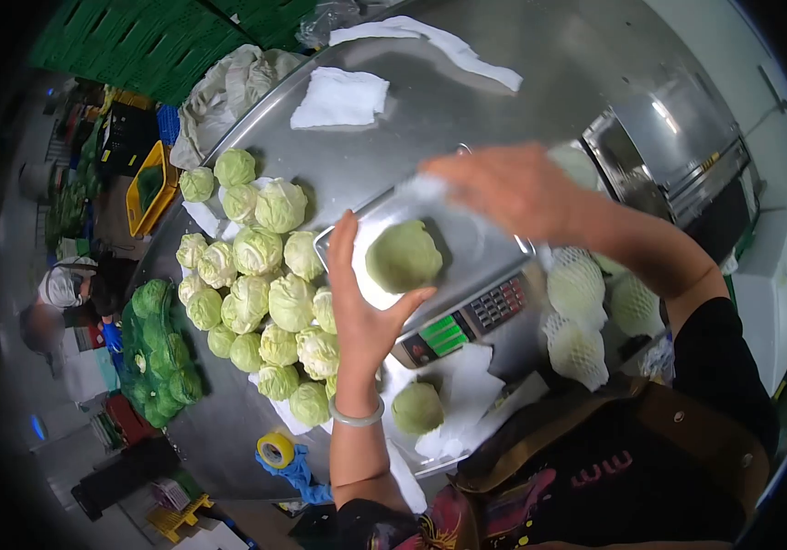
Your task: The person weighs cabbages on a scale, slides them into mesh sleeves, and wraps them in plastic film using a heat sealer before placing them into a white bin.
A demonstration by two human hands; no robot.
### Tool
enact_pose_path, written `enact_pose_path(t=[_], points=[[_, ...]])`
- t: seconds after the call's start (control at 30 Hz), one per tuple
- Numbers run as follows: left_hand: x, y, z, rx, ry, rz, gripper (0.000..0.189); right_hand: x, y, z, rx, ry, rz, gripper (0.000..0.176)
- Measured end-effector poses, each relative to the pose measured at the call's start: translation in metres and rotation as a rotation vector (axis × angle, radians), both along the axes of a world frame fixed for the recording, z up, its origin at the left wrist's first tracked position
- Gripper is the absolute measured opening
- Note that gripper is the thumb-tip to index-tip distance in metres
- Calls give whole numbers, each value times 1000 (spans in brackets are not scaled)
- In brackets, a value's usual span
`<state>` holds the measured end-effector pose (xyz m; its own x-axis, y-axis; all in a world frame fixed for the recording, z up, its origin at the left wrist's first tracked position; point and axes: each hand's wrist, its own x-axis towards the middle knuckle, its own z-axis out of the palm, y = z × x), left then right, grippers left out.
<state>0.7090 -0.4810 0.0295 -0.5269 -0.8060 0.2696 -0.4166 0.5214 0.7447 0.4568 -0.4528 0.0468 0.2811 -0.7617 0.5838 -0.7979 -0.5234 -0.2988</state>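
A pale green cabbage point(403, 257) sits on the metal pan of a digital scale point(490, 252), with white material under its left side. My left hand point(366, 307) is open beside it, fingers stretched up along its left and thumb pointing right just below it. Over the upper right of the pan is my right hand point(513, 188), smeared by motion. A blurred whitish patch shows at its fingertips; I cannot tell what it is. The scale's green display point(439, 337) and keypad face me.
Loose cabbages point(251, 302) crowd the table's left side. Several in white foam nets point(575, 289) lie at right. Another cabbage point(417, 408) rests near white sheets point(471, 394). Yellow tape point(275, 450) and a green net bag point(157, 353) are at left. A person point(72, 284) is beyond.
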Motion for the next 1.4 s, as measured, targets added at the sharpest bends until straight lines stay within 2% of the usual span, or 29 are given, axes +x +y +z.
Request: enact_pose_path(t=[0.03, 0.07, 0.1, 0.13, 0.2, 0.27, 0.3, 0.33, 0.4, 0.47, 0.5, 0.6, 0.63, 0.67, 0.7, 0.73, 0.8, 0.83, 0.93, 0.97, 1.0, 1.1, 1.13, 1.17, 1.2, 1.27, 1.3, 1.33, 1.4], points=[[-6, 14, 14, 230, 304, -38, 109, 18, 26, 4, 163, -134, 39, 39], [-14, 32, 22, 268, 487, -74, 88, 33, 49, 18, 643, -343, 84, 46], [-3, 43, 19, 160, 351, -127, 72, 43, 65, 41, 913, -441, 128, 51], [9, 56, 20, 51, 217, -180, 57, 55, 82, 37, 881, -626, 176, 55], [20, 95, 37, 377, 474, 89, 31, 82, 107, 12, 860, -984, 261, 58], [67, 107, 25, 350, 500, 463, 26, 105, 129, 1, 728, -863, 257, 59], [100, 106, 25, 375, 641, 568, 26, 109, 137, -4, 934, -640, 288, 47], [134, 106, 28, 400, 776, 675, 26, 120, 148, -23, 812, -464, 307, 44], [193, 122, 34, 382, 1037, 665, 37, 149, 164, -77, 558, -97, 332, 39], [221, 145, 40, 409, 972, 647, 37, 175, 168, -101, 373, 12, 541, 33], [232, 154, 32, 351, 795, 759, 39, 186, 169, -102, 280, 72, 648, 30], [249, 170, 1, 601, 486, 690, 37, 219, 164, -79, 573, -538, 478, 38], [230, 177, -11, 450, 398, 695, 33, 224, 159, -62, 663, -777, 535, 42], [228, 180, -34, 502, 435, 703, 27, 228, 154, -45, 750, -1017, 585, 48], [165, 192, -15, 570, 695, 734, 19, 228, 152, -35, 833, -1257, 628, 54], [137, 201, -15, 560, 887, 643, 13, 228, 154, -34, 867, -1271, 579, 58], [104, 199, -7, 522, 974, 682, 16, 228, 161, -31, 940, -1294, 471, 66], [99, 199, -11, 486, 983, 622, 16, 224, 168, -29, 970, -1449, 425, 61], [97, 201, -26, 420, 953, 475, 17, 212, 180, -35, 1008, -1441, 325, 53], [99, 202, -30, 429, 909, 443, 16, 212, 184, -42, 981, -1427, 310, 43], [97, 203, -29, 438, 864, 409, 15, 208, 187, -45, 1060, -1387, 321, 42], [92, 200, -25, 526, 757, 540, 13, 192, 190, -52, 1222, -1241, 400, 35], [95, 198, -26, 563, 713, 573, 13, 184, 184, -55, 1116, -1136, 332, 36], [101, 191, -28, 632, 844, 551, 12, 174, 175, -58, 1012, -1027, 275, 38], [112, 183, -31, 689, 1000, 391, 10, 163, 163, -61, 909, -913, 235, 40], [122, 182, -19, 896, 1235, 479, 9, 136, 123, -71, 433, -646, -58, 54], [133, 181, -27, 938, 1262, 432, 12, 124, 98, -79, 354, -507, -164, 64], [129, 186, -17, 923, 1250, 482, 14, 114, 75, -84, 263, -372, -272, 75], [141, 190, -29, 955, 1222, 485, 18, 106, 41, -82, 289, -146, -379, 88]])
